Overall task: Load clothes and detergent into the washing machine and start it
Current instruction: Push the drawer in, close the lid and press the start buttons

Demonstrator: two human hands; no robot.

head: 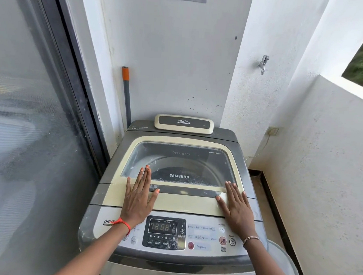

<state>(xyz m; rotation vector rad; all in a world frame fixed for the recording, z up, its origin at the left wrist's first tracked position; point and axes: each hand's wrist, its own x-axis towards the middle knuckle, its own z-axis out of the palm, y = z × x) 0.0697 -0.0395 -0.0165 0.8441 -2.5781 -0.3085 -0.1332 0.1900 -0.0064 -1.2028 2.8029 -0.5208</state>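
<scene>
A grey and cream top-loading washing machine [245, 163] stands in front of me in the head view. Its glass lid [180, 165] lies flat and closed, with the drum showing dimly through it. My left hand [139, 193] rests flat on the lid's front left, fingers straight and spread. My right hand [237, 204] lies flat on the front right, by the dark lid handle [185, 191]. The control panel [201, 237] sits below my wrists, its display lit with digits. No clothes or detergent are in view.
A sliding glass door [26, 126] runs along the left. A grey pole with an orange band [126, 95] leans behind the machine. A tap [263, 63] and a wall socket [273, 131] are on the right walls. A white tub rim [285, 265] shows at lower right.
</scene>
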